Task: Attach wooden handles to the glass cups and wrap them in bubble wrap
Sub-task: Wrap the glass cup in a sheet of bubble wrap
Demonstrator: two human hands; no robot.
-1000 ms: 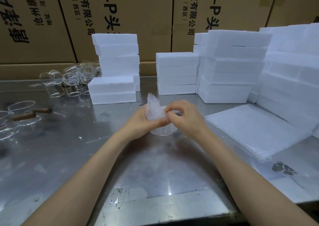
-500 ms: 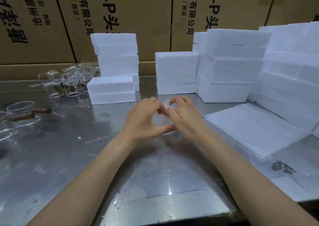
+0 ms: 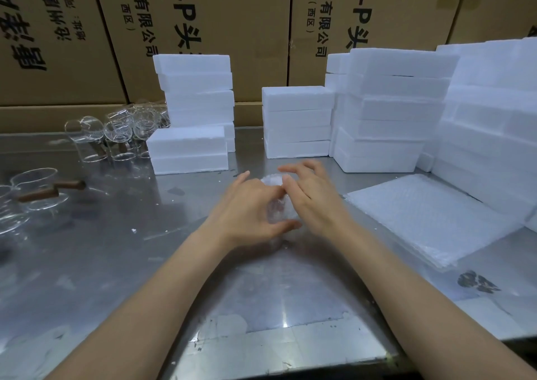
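Bench (image 3: 122, 263): bare metal sheet, scuffed, reflecting light along the near edge; both forearms are reaching in over it from the bottom corners.
Left hand (image 3: 247, 214): curling round the wrapped cup (image 3: 277, 205) from the left – thumb lying low along its near side, fingers going over the top.
Right hand (image 3: 312, 196): sitting on the cup's right side; fingers bent and spread, thumb and forefinger tips pinching the wrap at the cup's top. The far fingers are motion-blurred.
Wrapped cup: sitting mid-bench between the two hands, covered in bubble wrap; only a slice is showing between the palms, and its handle is hidden.
Bubble wrap sheets (image 3: 430, 220): flat stack lying to the right of the hands, close to the foam.
Handled cups (image 3: 37, 190): glass, at the left edge – two brown wooden handles are pointing right.
Plain glass cups (image 3: 116, 135): cluster standing farther back on the left, just beside a foam stack.
Foam blocks (image 3: 296, 121): white, stacked in several piles across the back and up the right side.
Cartons (image 3: 220, 28): brown cardboard with dark printed characters, forming a wall behind the bench.
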